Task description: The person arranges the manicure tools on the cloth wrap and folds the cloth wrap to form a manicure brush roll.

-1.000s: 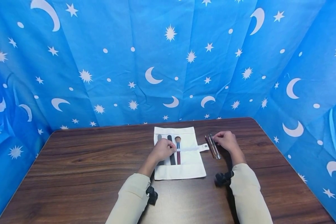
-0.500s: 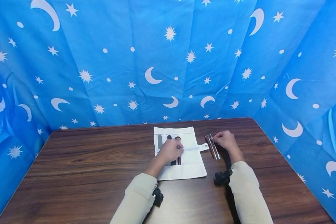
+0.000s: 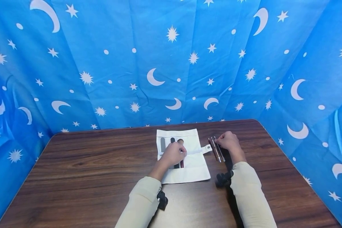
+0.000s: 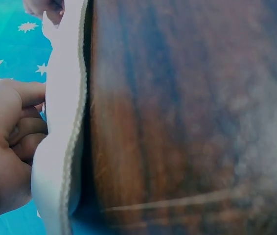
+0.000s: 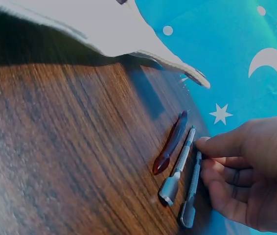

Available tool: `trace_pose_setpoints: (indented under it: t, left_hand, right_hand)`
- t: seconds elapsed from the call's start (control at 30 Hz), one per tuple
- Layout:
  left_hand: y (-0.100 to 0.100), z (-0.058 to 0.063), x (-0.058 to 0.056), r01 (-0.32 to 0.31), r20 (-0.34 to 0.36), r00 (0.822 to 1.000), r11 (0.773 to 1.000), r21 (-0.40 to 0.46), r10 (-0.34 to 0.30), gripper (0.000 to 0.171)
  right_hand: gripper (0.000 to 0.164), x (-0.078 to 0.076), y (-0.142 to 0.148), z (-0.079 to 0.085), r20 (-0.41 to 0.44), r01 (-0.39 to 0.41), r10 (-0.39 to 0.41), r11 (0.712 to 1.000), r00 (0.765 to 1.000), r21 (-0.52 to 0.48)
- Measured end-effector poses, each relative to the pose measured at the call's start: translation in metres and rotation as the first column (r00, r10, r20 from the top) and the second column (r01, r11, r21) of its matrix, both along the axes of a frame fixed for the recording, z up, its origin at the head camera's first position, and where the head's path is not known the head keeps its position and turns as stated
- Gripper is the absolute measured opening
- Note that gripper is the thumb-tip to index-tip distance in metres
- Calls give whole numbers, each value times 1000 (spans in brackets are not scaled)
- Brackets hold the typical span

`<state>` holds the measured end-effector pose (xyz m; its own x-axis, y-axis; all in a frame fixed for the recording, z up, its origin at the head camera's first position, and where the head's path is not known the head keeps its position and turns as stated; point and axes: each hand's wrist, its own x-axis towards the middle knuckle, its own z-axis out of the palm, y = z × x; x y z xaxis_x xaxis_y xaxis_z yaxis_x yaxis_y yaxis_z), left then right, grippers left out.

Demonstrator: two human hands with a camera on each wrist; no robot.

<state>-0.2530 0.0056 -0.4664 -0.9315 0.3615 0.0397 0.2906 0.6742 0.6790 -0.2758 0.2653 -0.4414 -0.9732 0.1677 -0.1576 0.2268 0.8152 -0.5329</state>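
A white fabric roll-up pouch (image 3: 198, 171) lies unfolded. Held in it are a grey nail file (image 3: 162, 144), a black nail file (image 3: 172, 139) and a makeup brush (image 3: 180, 141) with a red handle. My left hand (image 3: 172, 155) covers their middles, thumb and fingertips pinching the white elastic band (image 3: 194, 152) just right of the brush. Right of the pouch, my right hand (image 3: 229, 141) pinches the far end of a metal cuticle pusher (image 5: 191, 196). Beside it lie a second metal cuticle pusher (image 5: 177, 169) and a dark red slim tool (image 5: 171, 143).
A snap tab (image 3: 207, 148) sticks out from the pouch's right side towards the tools. The brown wooden table (image 3: 88, 177) reaches back to a blue curtain (image 3: 117, 63) with stars and moons. Black wrist cameras (image 3: 162, 200) sit at both sleeves.
My left hand has shifted right along the band, over the brush, uncovering the grey file's top. The pusher in my right hand has swung slightly apart from the other tools.
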Motion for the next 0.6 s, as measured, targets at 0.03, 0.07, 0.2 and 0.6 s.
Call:
trace_pose_setpoints:
  t: [0.03, 0.07, 0.2, 0.6]
  left_hand:
    - [0, 0, 0, -3, 3, 1000, 1000, 3, 3, 12]
    - [0, 0, -1, -5, 6, 1000, 1000, 5, 5, 12]
    - [-1, -1, -2, -8, 21, 1000, 1000, 20, 7, 12]
    - [-2, -4, -3, 18, 42, 999, 999, 44, -20, 13]
  right_hand:
    - [24, 0, 0, 0, 1, -3, 3, 1000, 1000, 2]
    - [24, 0, 0, 1, 3, -9, 9, 1000, 1000, 3]
    - [24, -1, 2, 1, 3, -35, 35, 999, 999, -14]
    - [25, -5, 18, -2, -8, -12, 10, 922, 1000, -388]
